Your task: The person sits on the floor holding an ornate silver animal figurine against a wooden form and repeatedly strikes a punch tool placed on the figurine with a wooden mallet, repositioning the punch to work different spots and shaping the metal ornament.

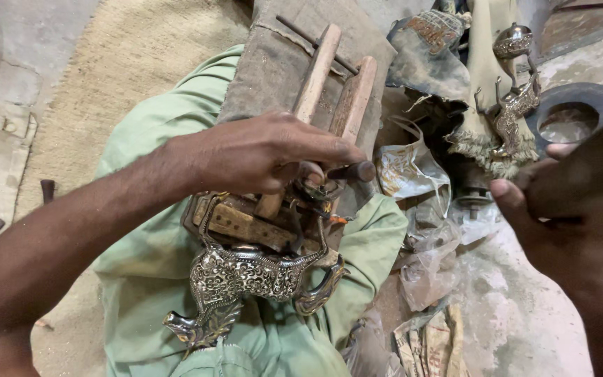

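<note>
Left hand [266, 150] at centre, fingers curled on wooden clamp [329, 91] above engraved metal figurine [246, 276], right hand [567, 216] at right edge, closed around dark tool [594, 164].

Ornate engraved metal animal figure [246, 276] clamped in wooden vise [273, 216].
</note>
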The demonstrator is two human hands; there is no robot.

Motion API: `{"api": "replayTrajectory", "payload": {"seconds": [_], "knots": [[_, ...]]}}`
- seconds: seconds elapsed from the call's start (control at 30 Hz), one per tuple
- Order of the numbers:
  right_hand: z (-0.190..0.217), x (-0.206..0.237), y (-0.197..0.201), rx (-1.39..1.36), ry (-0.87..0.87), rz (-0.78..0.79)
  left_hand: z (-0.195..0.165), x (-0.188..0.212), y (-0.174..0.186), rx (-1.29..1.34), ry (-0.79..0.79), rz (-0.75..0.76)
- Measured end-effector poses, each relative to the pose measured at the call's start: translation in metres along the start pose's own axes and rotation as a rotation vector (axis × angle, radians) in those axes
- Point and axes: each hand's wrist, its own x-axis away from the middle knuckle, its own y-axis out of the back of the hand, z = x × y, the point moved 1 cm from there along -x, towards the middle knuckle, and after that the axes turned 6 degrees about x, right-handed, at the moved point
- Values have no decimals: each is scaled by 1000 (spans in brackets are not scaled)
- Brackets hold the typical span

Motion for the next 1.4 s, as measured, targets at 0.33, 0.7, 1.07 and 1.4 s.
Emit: {"api": "replayTrajectory", "payload": {"seconds": [0.33, 0.7, 1.07, 1.4], "knots": [[3, -36, 12, -58, 15, 96, 6, 8, -9, -44, -63, -162], [13, -96, 33, 80, -143, 361, 2, 17, -15, 124, 136, -413], [7, -141, 37, -286, -38, 394, -5, 26, -19, 308, 445, -470], [21, -175, 36, 255, -32, 709, 2, 27, -21, 484, 507, -533]]}}
